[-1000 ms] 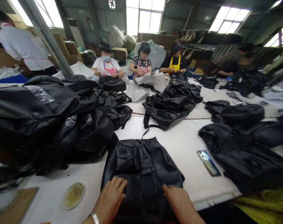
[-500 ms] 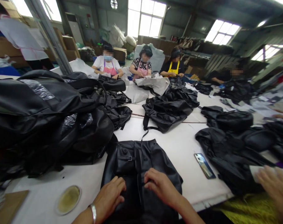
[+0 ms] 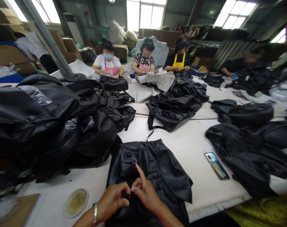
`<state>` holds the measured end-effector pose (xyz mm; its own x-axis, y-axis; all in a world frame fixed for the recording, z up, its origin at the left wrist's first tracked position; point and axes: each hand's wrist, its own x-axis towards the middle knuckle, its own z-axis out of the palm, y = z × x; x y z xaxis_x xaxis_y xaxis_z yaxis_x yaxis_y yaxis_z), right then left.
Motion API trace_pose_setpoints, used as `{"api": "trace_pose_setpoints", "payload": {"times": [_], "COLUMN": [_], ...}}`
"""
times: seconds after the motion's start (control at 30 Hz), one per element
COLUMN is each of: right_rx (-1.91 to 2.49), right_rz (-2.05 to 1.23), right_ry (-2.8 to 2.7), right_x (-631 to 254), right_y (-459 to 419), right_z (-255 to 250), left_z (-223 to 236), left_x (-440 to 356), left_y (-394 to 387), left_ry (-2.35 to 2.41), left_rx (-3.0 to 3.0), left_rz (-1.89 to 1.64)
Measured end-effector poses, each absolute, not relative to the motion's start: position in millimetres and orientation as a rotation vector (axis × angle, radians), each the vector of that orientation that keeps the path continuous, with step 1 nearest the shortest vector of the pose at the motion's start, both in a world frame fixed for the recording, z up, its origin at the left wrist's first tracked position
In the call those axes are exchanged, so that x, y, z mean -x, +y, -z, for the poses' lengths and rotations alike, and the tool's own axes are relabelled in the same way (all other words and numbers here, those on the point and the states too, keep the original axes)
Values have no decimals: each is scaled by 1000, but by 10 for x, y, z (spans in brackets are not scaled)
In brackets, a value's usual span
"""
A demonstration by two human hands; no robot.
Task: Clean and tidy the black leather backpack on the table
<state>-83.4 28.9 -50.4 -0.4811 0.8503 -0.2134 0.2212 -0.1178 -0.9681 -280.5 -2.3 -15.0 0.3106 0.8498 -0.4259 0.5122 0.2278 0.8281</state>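
Across white table (image 3: 195, 148), black bags (image 3: 51, 119), bright windows (image 3: 145, 14).

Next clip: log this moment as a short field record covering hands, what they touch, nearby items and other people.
setting: workshop, long white table
left hand: on the black backpack, fingers curled at its middle, bracelet on wrist
right hand: on the same backpack, touching the left hand, index finger pointing up toward a metal buckle
near left: round dish, pile of black bags
near right: phone lying flat, more black bags
others: four people seated at the far end, working
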Motion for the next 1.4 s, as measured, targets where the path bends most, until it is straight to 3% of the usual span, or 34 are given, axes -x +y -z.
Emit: {"api": "trace_pose_setpoints", "payload": {"times": [0.33, 0.67, 1.17, 1.4], "right_rx": [1286, 1263, 1334, 1197], "right_rz": [-1004, -319, -439, -140], "right_ry": [-2504, -2571, -2473, -2590], "right_x": [764, 623, 625, 750], "right_y": [88, 3, -86, -173], "right_z": [396, 702, 695, 716], "left_z": [112, 237, 280, 370], "left_x": [2749, 2745, 2729, 2720], "left_y": [5, -92, -143, -190], "left_ry": [1392, 1379, 1264, 1317], "left_rx": [-1398, -1161, -1001, -994], "left_rz": [-342, -621, -774, -763]}}
